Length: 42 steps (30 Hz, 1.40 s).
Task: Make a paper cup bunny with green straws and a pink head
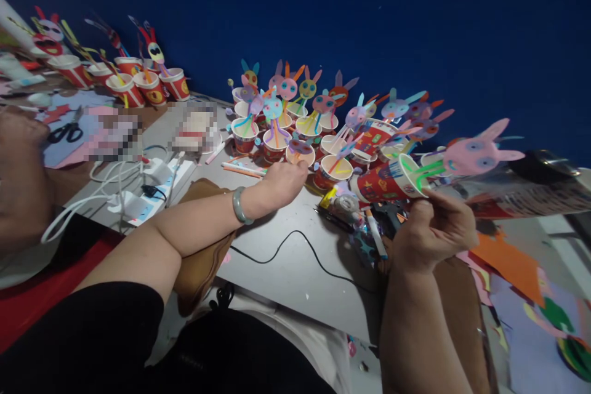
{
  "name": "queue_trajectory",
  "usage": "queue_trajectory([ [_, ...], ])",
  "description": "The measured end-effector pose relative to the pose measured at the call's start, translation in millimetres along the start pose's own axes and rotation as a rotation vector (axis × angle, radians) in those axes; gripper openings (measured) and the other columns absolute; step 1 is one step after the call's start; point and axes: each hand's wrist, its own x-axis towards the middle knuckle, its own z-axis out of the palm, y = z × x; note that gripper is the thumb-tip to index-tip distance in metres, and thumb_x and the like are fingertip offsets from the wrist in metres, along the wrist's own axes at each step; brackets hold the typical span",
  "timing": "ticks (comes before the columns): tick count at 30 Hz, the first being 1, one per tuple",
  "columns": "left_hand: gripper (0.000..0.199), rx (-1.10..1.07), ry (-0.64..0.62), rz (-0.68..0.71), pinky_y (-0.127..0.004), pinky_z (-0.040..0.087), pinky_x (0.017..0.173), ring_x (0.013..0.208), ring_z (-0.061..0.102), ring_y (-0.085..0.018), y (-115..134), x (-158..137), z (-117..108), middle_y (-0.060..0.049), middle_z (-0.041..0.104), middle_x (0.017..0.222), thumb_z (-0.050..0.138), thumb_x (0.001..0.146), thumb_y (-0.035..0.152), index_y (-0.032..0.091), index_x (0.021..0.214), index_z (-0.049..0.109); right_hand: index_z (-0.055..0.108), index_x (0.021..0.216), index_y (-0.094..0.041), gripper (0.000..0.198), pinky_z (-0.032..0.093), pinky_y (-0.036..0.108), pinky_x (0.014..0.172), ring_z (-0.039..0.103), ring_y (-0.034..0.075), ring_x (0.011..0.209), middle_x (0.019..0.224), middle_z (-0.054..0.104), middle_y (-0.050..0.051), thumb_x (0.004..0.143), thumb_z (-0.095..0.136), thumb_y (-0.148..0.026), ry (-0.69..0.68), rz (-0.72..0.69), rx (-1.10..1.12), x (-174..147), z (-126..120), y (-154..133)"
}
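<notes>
My right hand (434, 231) pinches the rim of a red printed paper cup (381, 186), which is tipped on its side in the air. A pink paper rabbit head (473, 157) on green strips sticks out of that cup's mouth. My left hand (284, 184) has its fingers curled round a paper cup (301, 151) at the front of a group, and hides most of its side. A purple paper face (300, 146) shows in this cup's mouth. Several cups with rabbit heads on coloured strips, such as a light blue rabbit (272, 109), stand behind.
Left of my arm lie a white power strip (161, 191) and tangled cables. Markers (242, 169), a tape roll (346, 204) and a thin black cable (295, 233) lie on the grey table. Another person's hand (21, 135) is near black scissors (67, 129). Orange paper (508, 261) lies right.
</notes>
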Motion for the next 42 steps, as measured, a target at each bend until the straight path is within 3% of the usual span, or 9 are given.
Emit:
queue_trajectory([
  [5,0.041,0.019,-0.018,0.003,-0.039,0.051,0.077,0.097,0.072,-0.035,-3,6,-2,-0.026,0.072,0.098,0.032,0.095,0.004,0.005,0.119,0.065,0.078,0.086,-0.016,0.017,0.052,0.03,0.059,0.064,0.016,0.062,0.075,0.071,0.005,0.074,0.066,-0.017,-0.034,-0.004,0.04,-2,-3,0],
  [11,0.038,-0.006,0.045,0.0,-0.036,0.048,0.078,0.093,0.07,-0.029,-12,15,8,-0.02,0.072,0.097,0.039,0.097,0.01,0.009,0.128,0.06,0.076,0.085,-0.016,0.016,0.052,0.03,0.058,0.064,0.016,0.062,0.075,0.07,0.005,0.074,0.065,-0.02,-0.053,0.032,0.022,-2,-4,-4],
  [18,0.032,-0.088,0.081,0.032,-0.034,0.044,0.076,0.087,0.067,-0.024,-16,23,17,-0.016,0.071,0.095,0.041,0.101,0.025,0.014,0.12,0.065,0.075,0.087,-0.016,0.015,0.053,0.03,0.06,0.064,0.016,0.062,0.077,0.07,0.006,0.078,0.066,-0.022,-0.088,0.042,0.041,-4,-5,0],
  [24,0.03,-0.106,0.04,0.094,-0.034,0.042,0.075,0.086,0.066,-0.025,-12,20,17,-0.015,0.071,0.094,0.043,0.1,0.027,0.015,0.111,0.068,0.074,0.086,-0.016,0.014,0.055,0.032,0.062,0.065,0.016,0.063,0.076,0.069,0.005,0.078,0.066,-0.023,-0.083,0.04,0.051,-3,-4,-1],
  [29,0.031,-0.168,0.04,0.033,-0.037,0.043,0.078,0.088,0.066,-0.027,-12,19,12,-0.016,0.071,0.096,0.043,0.1,0.027,0.014,0.113,0.068,0.076,0.085,-0.016,0.014,0.053,0.03,0.06,0.065,0.016,0.063,0.076,0.07,0.005,0.076,0.066,-0.02,-0.075,0.046,0.07,-4,-3,-3],
  [33,0.037,-0.113,0.09,0.017,-0.036,0.045,0.077,0.088,0.067,-0.026,-11,20,11,-0.017,0.071,0.099,0.039,0.103,0.031,0.014,0.124,0.063,0.078,0.09,-0.015,0.017,0.052,0.029,0.06,0.066,0.016,0.065,0.079,0.072,0.006,0.077,0.067,-0.015,-0.087,0.014,0.096,-6,-5,0],
  [42,0.039,0.097,0.07,0.011,-0.033,0.049,0.071,0.086,0.071,-0.024,-3,15,7,-0.014,0.075,0.098,0.033,0.105,0.033,0.017,0.13,0.059,0.078,0.092,-0.02,0.021,0.052,0.028,0.06,0.065,0.014,0.063,0.079,0.072,0.001,0.076,0.065,-0.013,-0.098,0.013,0.107,-5,-5,0],
])
